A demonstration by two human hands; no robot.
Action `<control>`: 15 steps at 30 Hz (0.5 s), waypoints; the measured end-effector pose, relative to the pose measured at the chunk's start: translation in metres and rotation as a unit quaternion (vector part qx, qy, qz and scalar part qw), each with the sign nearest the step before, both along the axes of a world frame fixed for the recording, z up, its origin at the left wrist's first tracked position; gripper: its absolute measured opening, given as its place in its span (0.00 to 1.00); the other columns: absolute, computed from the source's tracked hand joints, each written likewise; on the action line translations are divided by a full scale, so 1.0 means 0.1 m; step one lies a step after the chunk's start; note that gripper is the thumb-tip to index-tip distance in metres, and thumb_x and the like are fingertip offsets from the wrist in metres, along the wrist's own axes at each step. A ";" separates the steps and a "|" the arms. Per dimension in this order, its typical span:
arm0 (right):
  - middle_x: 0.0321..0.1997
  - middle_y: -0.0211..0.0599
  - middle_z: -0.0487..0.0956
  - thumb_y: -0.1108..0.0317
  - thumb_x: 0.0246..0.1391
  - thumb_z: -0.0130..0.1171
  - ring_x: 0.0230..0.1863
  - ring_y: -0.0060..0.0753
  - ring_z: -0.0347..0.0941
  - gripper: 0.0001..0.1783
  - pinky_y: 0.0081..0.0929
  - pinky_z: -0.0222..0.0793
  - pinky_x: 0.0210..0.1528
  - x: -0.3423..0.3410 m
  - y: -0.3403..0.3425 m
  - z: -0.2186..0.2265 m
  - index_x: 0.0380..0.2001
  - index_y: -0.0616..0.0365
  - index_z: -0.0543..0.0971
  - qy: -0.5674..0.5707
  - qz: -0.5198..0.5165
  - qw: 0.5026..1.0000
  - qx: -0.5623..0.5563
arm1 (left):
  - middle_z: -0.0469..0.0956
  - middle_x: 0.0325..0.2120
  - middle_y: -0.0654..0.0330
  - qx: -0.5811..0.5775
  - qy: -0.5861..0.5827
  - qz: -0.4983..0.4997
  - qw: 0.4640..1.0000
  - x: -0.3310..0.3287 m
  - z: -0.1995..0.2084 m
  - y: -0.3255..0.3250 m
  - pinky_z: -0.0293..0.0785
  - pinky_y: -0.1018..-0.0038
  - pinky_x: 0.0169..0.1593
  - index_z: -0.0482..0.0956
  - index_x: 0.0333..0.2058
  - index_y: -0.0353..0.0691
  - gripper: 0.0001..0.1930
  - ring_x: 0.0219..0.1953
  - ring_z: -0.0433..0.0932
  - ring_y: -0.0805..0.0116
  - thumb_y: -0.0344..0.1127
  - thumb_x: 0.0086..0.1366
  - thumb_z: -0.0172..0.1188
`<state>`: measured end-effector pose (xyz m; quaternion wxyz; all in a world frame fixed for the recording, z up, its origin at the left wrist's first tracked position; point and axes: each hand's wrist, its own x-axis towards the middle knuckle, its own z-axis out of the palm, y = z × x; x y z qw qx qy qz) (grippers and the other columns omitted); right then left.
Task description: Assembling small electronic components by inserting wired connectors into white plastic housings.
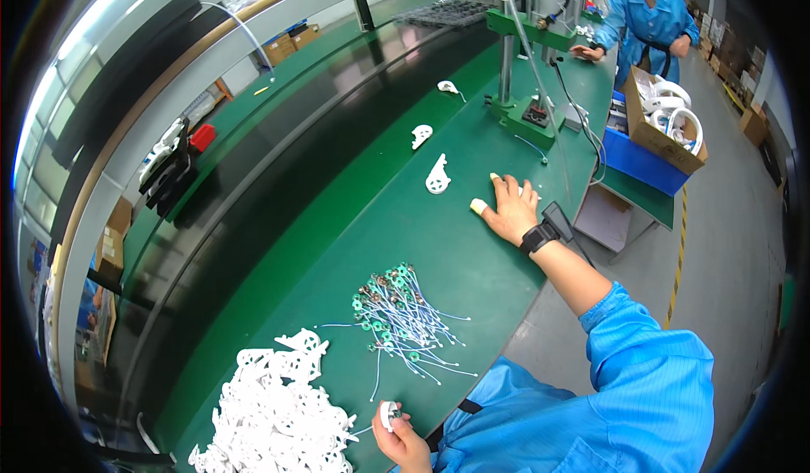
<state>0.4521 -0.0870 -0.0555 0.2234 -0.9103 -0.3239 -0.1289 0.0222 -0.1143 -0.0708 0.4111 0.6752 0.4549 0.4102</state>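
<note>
The left hand (405, 448) grips a small white plastic piece (387, 416) at the table's (494, 304) near edge; the fingers hide part of it. The right hand (511, 213) is spread wide on the table; whether anything lies beneath its palm cannot be told. The lower picture edge cuts off the pile of white plastic parts (278, 414). Strands overlap in the heap of wired green components (405, 313). A cardboard box (639, 133) holds white ring-shaped parts (688, 127), partly covering the blue bin (633, 162).
</note>
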 end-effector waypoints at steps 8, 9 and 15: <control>0.54 0.48 0.71 0.40 0.53 0.50 0.57 0.52 0.64 0.36 0.52 0.54 0.57 0.01 1.04 0.36 0.58 0.54 0.67 0.075 0.101 0.991 -0.040 | 0.75 0.33 0.59 -0.087 -0.056 0.007 0.995 -0.11 -0.01 0.00 0.68 0.81 0.33 0.69 0.48 0.32 0.13 0.30 0.71 0.75 0.34 0.69 0.47; 0.50 0.48 0.75 0.40 0.53 0.49 0.54 0.52 0.67 0.35 0.52 0.55 0.56 0.07 1.21 0.49 0.56 0.54 0.70 0.111 0.088 0.988 -0.067 | 0.74 0.33 0.59 -0.089 -0.071 0.023 0.993 -0.10 -0.01 -0.02 0.68 0.81 0.33 0.69 0.48 0.31 0.14 0.30 0.71 0.74 0.34 0.69 0.46; 0.55 0.48 0.71 0.48 0.48 0.61 0.59 0.56 0.63 0.38 0.50 0.56 0.62 1.35 2.11 0.20 0.61 0.48 0.64 0.072 -0.025 0.997 -0.034 | 0.74 0.32 0.55 0.019 0.000 0.061 0.998 -0.02 -0.05 -0.11 0.68 0.75 0.34 0.73 0.44 0.29 0.24 0.28 0.70 0.68 0.49 0.68 0.48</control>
